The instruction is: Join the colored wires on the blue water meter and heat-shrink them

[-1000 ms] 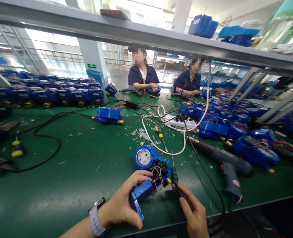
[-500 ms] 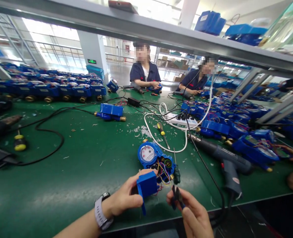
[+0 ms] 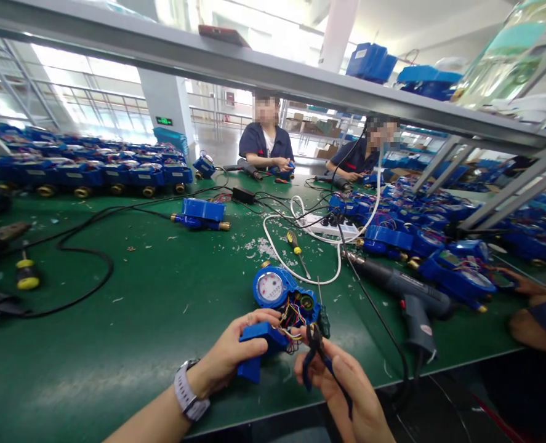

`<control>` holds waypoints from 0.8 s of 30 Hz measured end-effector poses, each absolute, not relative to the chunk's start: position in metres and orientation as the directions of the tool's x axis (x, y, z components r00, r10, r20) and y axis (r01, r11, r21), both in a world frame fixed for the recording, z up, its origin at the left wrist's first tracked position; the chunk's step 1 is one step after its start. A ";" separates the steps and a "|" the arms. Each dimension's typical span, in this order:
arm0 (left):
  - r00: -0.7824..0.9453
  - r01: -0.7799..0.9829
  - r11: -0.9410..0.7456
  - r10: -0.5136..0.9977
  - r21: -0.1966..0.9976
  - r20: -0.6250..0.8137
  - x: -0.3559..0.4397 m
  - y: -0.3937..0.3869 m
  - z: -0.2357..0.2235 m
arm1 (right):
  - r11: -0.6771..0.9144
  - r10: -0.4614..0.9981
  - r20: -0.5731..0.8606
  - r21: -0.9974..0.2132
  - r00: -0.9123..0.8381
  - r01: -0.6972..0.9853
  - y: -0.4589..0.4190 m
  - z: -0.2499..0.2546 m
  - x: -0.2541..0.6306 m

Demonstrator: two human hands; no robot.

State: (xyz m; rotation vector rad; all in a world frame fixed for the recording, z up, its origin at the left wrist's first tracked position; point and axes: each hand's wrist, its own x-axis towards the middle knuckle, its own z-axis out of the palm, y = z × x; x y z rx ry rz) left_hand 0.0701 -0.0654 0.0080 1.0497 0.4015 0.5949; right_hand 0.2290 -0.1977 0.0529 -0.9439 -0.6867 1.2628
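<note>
My left hand (image 3: 236, 351) grips a blue plastic cover (image 3: 254, 344) between thumb and fingers, beside a blue water meter (image 3: 277, 288) with a round white dial. Coloured wires (image 3: 295, 317) show in the meter's uncovered housing and run toward the cover. In my right hand (image 3: 341, 381) is a pair of dark cutting pliers (image 3: 316, 351), its jaws pointing up near the wires. Whether the jaws touch a wire I cannot tell. A dark green screwdriver (image 3: 324, 321) lies against the meter's right side.
A heat gun (image 3: 406, 295) lies at right, near more meters (image 3: 457, 271) and a person's arm (image 3: 531, 307). A yellow-black screwdriver (image 3: 295, 245), a power strip (image 3: 332, 227) and cables lie ahead. Rows of meters (image 3: 83, 172) stand at left. An overhead shelf (image 3: 273, 67) crosses the view.
My right hand has lifted the pliers up and left to the wires by the cover. My left hand has tilted the cover and shifted it slightly left.
</note>
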 end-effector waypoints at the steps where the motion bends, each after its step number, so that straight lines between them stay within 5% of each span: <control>1: 0.761 -0.273 0.372 0.648 0.887 -0.038 0.070 -0.065 0.007 | 0.029 0.980 -0.072 -0.870 0.185 -0.493 -0.197 0.055 0.230; 4: 0.720 -0.278 0.330 0.693 0.902 -0.032 0.069 -0.061 0.006 | 0.023 0.984 -0.074 -0.850 0.162 -0.527 -0.193 0.059 0.233; 10: 0.711 -0.018 -0.225 0.683 0.974 0.171 0.065 -0.059 0.016 | 0.003 0.987 -0.084 -0.847 0.140 -0.532 -0.190 0.056 0.233; 18: 0.734 0.094 -0.409 0.644 0.908 0.214 0.071 -0.065 0.009 | 0.050 0.979 -0.046 -0.890 0.199 -0.453 -0.191 0.048 0.243; 21: 0.705 0.111 -0.495 0.650 0.862 0.282 0.071 -0.061 0.003 | 0.133 0.896 -0.022 -0.940 0.444 -0.314 -0.188 0.039 0.271; 24: 0.681 0.084 -0.579 0.628 0.811 0.377 0.070 -0.057 -0.005 | 0.088 0.755 0.081 -0.996 0.651 0.022 -0.184 0.027 0.305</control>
